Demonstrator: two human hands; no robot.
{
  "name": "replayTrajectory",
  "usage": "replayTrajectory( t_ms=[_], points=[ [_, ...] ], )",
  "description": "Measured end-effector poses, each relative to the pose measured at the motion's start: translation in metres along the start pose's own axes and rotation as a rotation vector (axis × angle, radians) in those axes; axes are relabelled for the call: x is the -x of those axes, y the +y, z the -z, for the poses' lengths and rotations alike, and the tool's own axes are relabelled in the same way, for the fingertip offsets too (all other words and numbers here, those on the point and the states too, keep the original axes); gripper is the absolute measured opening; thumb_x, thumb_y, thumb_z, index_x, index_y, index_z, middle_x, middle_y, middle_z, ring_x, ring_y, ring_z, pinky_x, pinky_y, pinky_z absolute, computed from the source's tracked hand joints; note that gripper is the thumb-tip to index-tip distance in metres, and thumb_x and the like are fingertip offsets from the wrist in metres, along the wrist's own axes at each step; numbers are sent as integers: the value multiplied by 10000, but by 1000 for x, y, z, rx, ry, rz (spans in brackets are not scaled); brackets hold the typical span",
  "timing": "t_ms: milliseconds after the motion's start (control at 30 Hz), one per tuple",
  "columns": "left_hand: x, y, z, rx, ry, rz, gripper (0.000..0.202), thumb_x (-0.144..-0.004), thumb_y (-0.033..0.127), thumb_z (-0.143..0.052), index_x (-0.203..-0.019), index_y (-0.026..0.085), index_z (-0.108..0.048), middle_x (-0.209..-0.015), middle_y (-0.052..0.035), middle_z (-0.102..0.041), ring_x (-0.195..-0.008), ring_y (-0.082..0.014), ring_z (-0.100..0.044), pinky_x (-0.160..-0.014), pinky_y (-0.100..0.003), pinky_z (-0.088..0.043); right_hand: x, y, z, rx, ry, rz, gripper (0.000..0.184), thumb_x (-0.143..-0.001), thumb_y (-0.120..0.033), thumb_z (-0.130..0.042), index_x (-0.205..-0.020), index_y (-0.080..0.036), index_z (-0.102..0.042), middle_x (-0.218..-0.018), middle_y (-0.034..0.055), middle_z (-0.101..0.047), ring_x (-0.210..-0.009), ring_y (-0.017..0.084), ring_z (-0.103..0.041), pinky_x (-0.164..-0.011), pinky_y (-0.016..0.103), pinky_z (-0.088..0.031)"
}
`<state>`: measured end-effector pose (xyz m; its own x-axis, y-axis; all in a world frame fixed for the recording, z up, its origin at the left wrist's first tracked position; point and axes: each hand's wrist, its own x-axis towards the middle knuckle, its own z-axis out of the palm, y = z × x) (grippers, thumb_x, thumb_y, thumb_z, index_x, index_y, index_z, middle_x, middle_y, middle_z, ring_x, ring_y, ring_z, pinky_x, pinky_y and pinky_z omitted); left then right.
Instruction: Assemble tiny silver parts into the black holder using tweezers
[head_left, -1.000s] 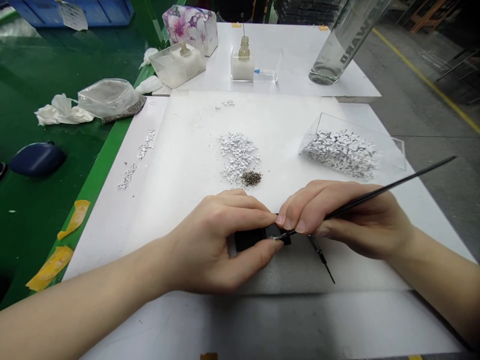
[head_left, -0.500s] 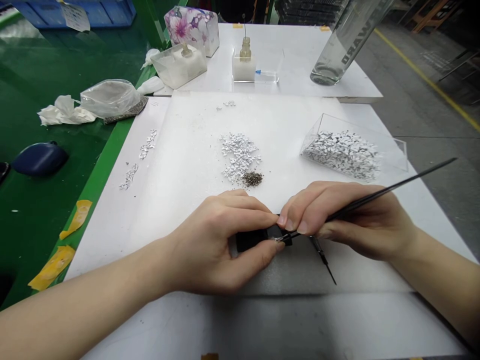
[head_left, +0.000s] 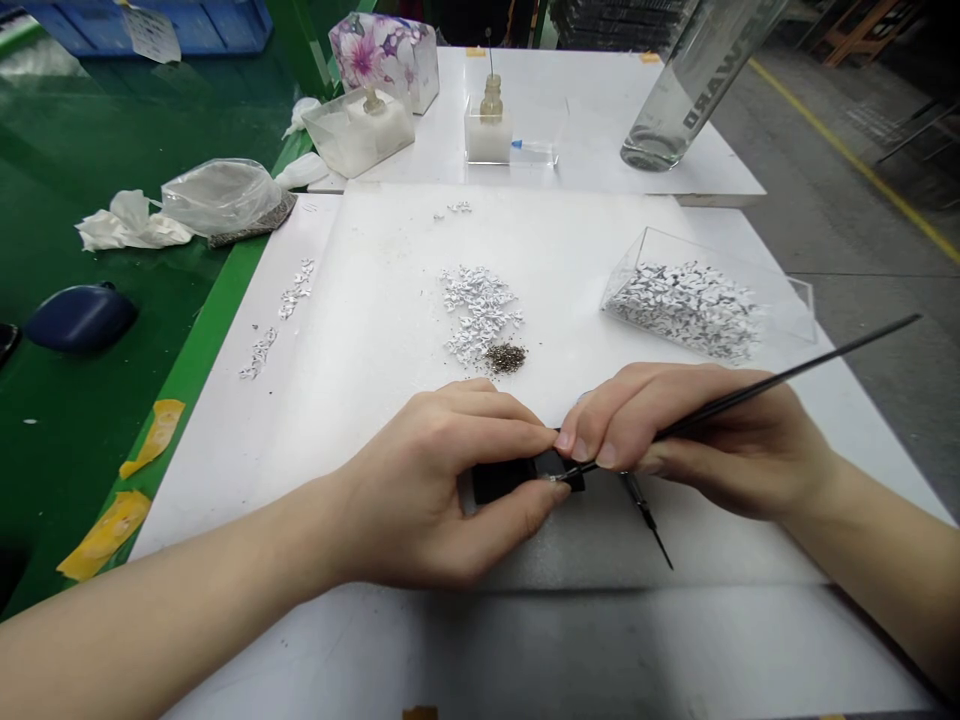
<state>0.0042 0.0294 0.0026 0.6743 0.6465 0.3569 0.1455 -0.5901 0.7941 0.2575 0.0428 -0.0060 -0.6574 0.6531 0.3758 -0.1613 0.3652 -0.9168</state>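
Observation:
My left hand grips a small black block between its thumb and fingers, low over the white foam sheet. In my right hand are slim black tweezers, held like a pen, their back end pointing up and right. The tweezer tips touch a tiny shiny whitish piece on the block, right at my left thumb tip. Its exact shape is too small to make out. Below my right hand, a thin dark tool with a needle-like tip sticks out; its upper part is hidden.
Beyond my hands lie a pile of small white parts and a heap of tiny brownish metal pieces. A clear box with more white parts lies right. Farther back stand a small bottle and a glass vessel.
The tweezers' tips have drawn closer together and their back end has shifted slightly to the right. My left hand and the black block stay in place.

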Motion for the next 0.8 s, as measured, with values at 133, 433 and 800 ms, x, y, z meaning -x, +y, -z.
replayTrajectory(
  t_ms=[133,433,800],
  points=[
    [0,3,3,2,-24,12,126,-945,107,-662,-952,59,-779,-860,-127,-772,-800,-209,-713,-757,-331,-583,-1,-1,0,15,-3,2,155,-984,-122,-738,-1109,-177,-811,-1060,87,-812,-1014,197,-780,-935,290,-655],
    [-2,4,2,-5,-33,28,143,-948,101,-653,-959,43,-783,-846,-131,-766,-813,-214,-722,-773,-325,-589,0,0,0,3,-13,-2,140,-998,-133,-728,-1116,-160,-798,-1061,94,-803,-1031,191,-772,-961,286,-641],
    [0,1,0,17,13,14,116,-944,146,-655,-950,156,-771,-855,-88,-789,-785,-197,-722,-742,-316,-612,-1,-1,0,19,-22,4,163,-1007,-140,-713,-1128,-187,-812,-1053,97,-809,-1008,204,-768,-933,301,-650]
  ],
)
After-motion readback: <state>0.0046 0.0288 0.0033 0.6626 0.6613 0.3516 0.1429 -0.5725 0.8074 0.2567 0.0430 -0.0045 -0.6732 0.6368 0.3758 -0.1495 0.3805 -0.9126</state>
